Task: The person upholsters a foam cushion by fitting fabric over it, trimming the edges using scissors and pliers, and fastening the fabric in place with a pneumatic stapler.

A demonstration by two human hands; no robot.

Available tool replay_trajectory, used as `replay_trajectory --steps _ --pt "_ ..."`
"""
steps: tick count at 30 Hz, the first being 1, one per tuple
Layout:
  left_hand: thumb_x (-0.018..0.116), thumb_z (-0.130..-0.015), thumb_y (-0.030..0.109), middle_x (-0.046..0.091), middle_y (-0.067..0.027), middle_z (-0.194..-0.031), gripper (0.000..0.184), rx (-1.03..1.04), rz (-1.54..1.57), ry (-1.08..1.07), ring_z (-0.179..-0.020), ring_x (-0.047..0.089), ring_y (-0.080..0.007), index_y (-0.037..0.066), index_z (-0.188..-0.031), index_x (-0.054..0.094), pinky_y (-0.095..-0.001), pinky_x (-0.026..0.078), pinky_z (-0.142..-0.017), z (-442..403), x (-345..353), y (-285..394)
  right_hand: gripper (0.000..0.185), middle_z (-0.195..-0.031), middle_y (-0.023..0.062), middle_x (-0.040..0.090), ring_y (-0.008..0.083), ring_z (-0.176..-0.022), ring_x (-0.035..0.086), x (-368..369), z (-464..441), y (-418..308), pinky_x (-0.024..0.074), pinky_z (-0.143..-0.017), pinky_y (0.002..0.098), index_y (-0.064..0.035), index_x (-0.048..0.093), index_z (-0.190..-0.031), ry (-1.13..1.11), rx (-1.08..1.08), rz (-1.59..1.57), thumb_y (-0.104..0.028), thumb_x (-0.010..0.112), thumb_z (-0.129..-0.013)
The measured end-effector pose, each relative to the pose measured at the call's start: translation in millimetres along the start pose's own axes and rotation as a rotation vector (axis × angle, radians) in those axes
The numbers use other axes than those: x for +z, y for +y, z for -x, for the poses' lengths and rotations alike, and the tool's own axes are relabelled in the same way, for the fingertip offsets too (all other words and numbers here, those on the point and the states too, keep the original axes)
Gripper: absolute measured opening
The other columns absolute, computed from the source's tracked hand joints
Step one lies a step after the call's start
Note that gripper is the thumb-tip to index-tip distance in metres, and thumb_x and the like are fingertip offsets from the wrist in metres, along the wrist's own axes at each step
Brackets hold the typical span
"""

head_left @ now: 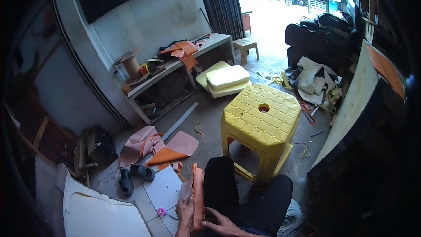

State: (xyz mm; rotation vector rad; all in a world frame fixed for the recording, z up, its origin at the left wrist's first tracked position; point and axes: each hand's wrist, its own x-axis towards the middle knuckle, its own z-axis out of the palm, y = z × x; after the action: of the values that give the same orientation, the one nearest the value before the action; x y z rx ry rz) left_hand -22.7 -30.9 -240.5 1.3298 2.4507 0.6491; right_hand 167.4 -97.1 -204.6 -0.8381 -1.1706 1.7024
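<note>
An orange folded piece of material [198, 193] lies upright along my lap, beside my left thigh. My left hand [185, 212] is closed on its left side, near a pale greyish flap. Against the lower right side of the orange piece rests my right hand [219, 223], its thumb and fingers apart. Just left of my hands, a pink round object [162, 211] sits on the white floor tiles. More orange and pink sheets [175, 145] lie on the floor ahead.
A yellow stool [262, 114] stands in front of my knees. Beyond it are stacked yellow foam pads [228, 79]. A low bench [151, 79] runs along the left wall. Dark sandals [126, 181] lie at left; scraps [313, 79] are heaped at right.
</note>
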Motion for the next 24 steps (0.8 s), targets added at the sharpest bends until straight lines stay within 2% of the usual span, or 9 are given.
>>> replay_trajectory --steps 2,6,11,13,15,18,19,20,24 --pt "0.062 -0.093 0.054 0.069 -0.0296 -0.107 0.070 -0.284 0.041 -0.371 -0.106 0.066 -0.0482 -0.009 -0.124 0.061 -0.0517 0.051 -0.094 -10.0 -8.9 -1.0 0.068 -0.141 0.0190 0.057 0.0263 -0.128 0.058 -19.2 2.0 -1.6 0.0472 -0.107 0.0388 0.0001 0.041 -0.150 -0.041 0.145 0.032 -0.035 0.068 -0.098" --pt "0.056 -0.096 0.056 0.072 -0.0309 -0.099 0.067 -0.148 -0.187 -0.040 -0.099 0.069 -0.0489 -0.008 -0.106 0.070 -0.0543 0.053 -0.089 10.0 20.0 8.5 0.066 -0.139 0.0191 0.061 0.0283 -0.129 0.059 -51.8 10.3 -4.2 0.0461 -0.110 0.0388 -0.0012 0.048 -0.146 -0.030 0.302 0.228 -0.042 0.066 -0.098" --pt "0.043 -0.102 0.055 0.071 -0.0296 -0.103 0.059 -0.089 -0.240 -0.256 -0.103 0.066 -0.0505 0.005 -0.108 0.074 -0.0545 0.051 -0.093 3.6 27.0 -41.8 0.069 -0.139 0.0170 0.061 0.0283 -0.125 0.062 -85.1 23.4 4.3 0.0482 -0.106 0.0377 -0.0037 0.047 -0.148 -0.037 0.412 0.317 -0.051 0.059 -0.100" --pt "0.041 -0.103 0.056 0.072 -0.0296 -0.097 0.063 -0.169 -0.191 -0.357 -0.099 0.068 -0.0471 0.003 -0.107 0.074 -0.0522 0.051 -0.089 -3.6 14.3 -56.1 0.046 -0.114 0.0114 0.069 0.0170 -0.096 0.067 -87.9 24.2 17.3 0.0557 -0.080 0.0311 -0.0003 0.057 -0.137 0.139 0.376 -0.060 -0.022 0.067 -0.098" --pt "0.042 -0.104 0.056 0.073 -0.0276 -0.093 0.062 -0.218 -0.163 -0.368 -0.094 0.070 -0.0447 0.003 -0.110 0.073 -0.0511 0.052 -0.087 -13.7 -8.2 -62.1 0.040 -0.106 0.0084 0.069 0.0138 -0.087 0.065 -91.2 17.9 23.8 0.0541 -0.074 0.0288 -0.0001 0.061 -0.132 0.134 0.317 -0.036 -0.022 0.067 -0.099" --pt "0.053 -0.098 0.064 0.074 -0.0165 -0.086 0.063 -0.502 0.322 -0.477 -0.077 0.070 -0.0315 0.008 -0.119 0.073 -0.0437 0.055 -0.072 -22.7 -44.1 -59.4 0.034 -0.099 0.0053 0.070 0.0106 -0.077 0.062 -103.5 21.7 26.7 0.0521 -0.068 0.0267 0.0001 0.065 -0.126 0.150 0.211 0.094 -0.021 0.065 -0.100" --pt "0.055 -0.100 0.060 0.066 -0.0046 -0.076 0.056 -0.325 0.384 -0.443 -0.056 0.055 -0.0148 0.009 -0.118 0.073 -0.0327 0.044 -0.051 7.6 -112.9 32.3 0.033 -0.099 0.0053 0.069 0.0104 -0.076 0.061 -106.6 14.1 22.2 0.0516 -0.067 0.0267 0.0002 0.065 -0.126 0.153 0.145 0.191 -0.021 0.064 -0.101" --pt "0.054 -0.103 0.055 0.061 -0.0005 -0.076 0.053 -0.382 0.324 -0.530 -0.054 0.047 -0.0070 0.005 -0.112 0.073 -0.0248 0.036 -0.048 5.1 -136.3 50.3 0.033 -0.099 0.0053 0.069 0.0104 -0.076 0.061 -106.6 6.2 13.4 0.0516 -0.067 0.0267 0.0002 0.065 -0.126 0.101 0.123 0.191 -0.021 0.064 -0.101" --pt "0.055 -0.104 0.051 0.063 0.0007 -0.078 0.053 -0.233 0.695 -0.525 -0.054 0.049 -0.0061 0.002 -0.115 0.070 -0.0230 0.039 -0.047 26.2 -183.5 99.7 0.044 -0.117 0.0085 0.067 0.0141 -0.095 0.065 -84.2 -7.6 -38.0 0.0549 -0.078 0.0277 -0.0027 0.057 -0.138 0.092 0.167 -0.002 -0.028 0.062 -0.103"
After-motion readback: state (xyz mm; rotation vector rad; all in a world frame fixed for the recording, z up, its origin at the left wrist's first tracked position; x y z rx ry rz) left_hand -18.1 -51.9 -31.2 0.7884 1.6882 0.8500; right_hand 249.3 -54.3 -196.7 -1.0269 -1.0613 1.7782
